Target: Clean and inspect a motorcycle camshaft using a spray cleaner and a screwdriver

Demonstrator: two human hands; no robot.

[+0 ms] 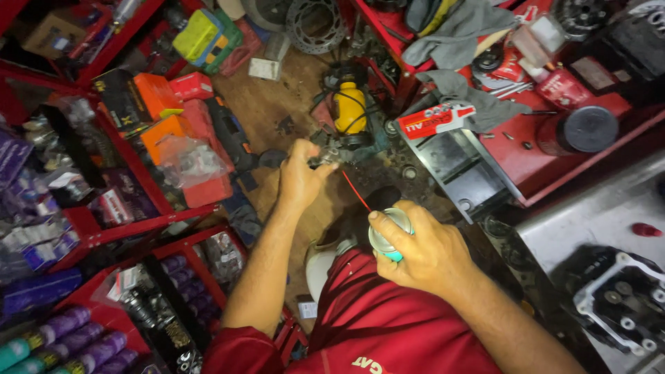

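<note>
The right hand is wrapped around a spray can, forefinger on its top; the hand covers most of the can, so only its pale cap and a teal strip show. A thin red straw runs from the can up toward a small metal part. The left hand pinches that part, held in the air over the brown floor; fingers hide much of it and its shape is hard to make out. Beyond it stands a yellow canister, its base lost among dark cables.
</note>
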